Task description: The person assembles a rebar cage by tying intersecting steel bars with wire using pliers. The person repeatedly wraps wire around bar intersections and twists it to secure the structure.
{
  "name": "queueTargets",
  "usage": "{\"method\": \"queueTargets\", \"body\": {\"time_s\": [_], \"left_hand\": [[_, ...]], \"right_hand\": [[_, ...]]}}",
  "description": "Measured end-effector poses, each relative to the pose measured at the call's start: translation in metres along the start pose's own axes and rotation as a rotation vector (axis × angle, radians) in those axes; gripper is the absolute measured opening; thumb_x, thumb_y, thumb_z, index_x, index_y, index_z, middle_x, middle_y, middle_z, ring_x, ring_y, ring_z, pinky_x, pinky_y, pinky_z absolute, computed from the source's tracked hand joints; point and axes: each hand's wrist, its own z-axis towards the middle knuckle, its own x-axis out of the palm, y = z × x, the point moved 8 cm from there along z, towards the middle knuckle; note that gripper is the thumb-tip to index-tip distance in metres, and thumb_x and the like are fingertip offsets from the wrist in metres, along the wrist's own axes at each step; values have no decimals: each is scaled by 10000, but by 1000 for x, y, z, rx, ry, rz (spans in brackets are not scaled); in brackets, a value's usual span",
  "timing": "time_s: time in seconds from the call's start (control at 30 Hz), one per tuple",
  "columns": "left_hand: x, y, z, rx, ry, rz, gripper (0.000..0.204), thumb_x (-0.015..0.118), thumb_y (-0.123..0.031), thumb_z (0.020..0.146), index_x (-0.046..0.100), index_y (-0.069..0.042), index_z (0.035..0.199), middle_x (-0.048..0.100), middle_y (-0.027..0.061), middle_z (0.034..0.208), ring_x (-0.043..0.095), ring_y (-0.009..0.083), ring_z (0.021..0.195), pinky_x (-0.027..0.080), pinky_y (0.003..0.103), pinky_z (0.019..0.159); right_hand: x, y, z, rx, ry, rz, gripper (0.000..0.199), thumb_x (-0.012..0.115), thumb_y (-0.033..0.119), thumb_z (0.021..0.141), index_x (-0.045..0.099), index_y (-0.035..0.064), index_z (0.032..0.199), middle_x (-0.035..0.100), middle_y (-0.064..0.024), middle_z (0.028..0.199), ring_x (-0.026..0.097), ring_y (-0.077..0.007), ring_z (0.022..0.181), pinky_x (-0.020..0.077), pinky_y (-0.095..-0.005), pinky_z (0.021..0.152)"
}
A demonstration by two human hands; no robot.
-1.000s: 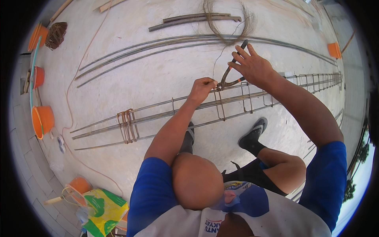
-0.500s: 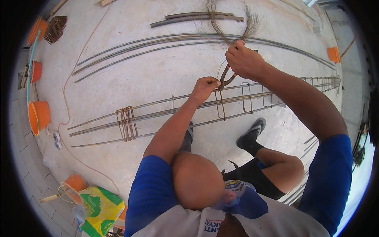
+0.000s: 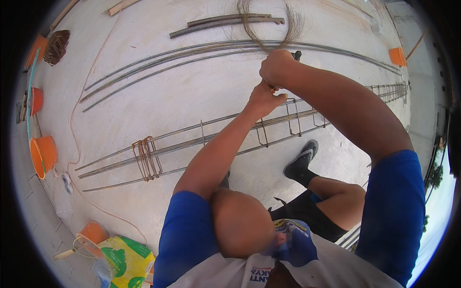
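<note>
My right hand (image 3: pixel 277 68) is closed around a pair of pincers above the far side of the long rebar cage (image 3: pixel 187 142). A dark handle end (image 3: pixel 297 55) sticks out past the fist, with a bit of orange grip between my hands; the jaws are hidden. Touching it from below, my left hand (image 3: pixel 264 100) has its fingers bent up under the right one and its thumb out. What those fingers grip is hidden. Beyond the right fist fans a loop of thin tie wire (image 3: pixel 294 30). Square stirrups (image 3: pixel 294 117) stand along the cage's bars.
Loose long bars (image 3: pixel 163 56) and short dark metal pieces (image 3: pixel 225 25) lie beyond the cage. Bunched stirrups (image 3: pixel 146 158) sit near its left end. Orange buckets (image 3: pixel 44 156) and a yellow-green sack (image 3: pixel 127 261) line the left. A cord (image 3: pixel 79 129) crosses the floor.
My left hand has left the cage's top bar and come up against my right hand. The right hand has turned and lowered slightly, now covering most of the pincers. The view has shifted a little.
</note>
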Motion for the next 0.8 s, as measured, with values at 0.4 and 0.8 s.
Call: {"method": "queueTargets", "body": {"time_s": [0.4, 0.8], "left_hand": [[1, -15, 22, -77, 43, -414, 187, 637, -209, 856, 539, -57, 902, 524, 17, 678, 486, 110, 569, 401, 291, 533], [-12, -13, 13, 0, 36, -207, 304, 757, -203, 759, 607, -10, 938, 589, 30, 801, 538, 114, 746, 422, 270, 656]], "right_hand": [[14, 6, -52, -43, -949, -381, 403, 580, 384, 874, 605, 176, 1218, 614, -32, 1189, 472, -272, 1234, 139, -632, 1117], [7, -2, -13, -123, -465, -215, 190, 599, 295, 847, 735, 167, 885, 709, -6, 866, 666, -242, 857, 470, -451, 814]]}}
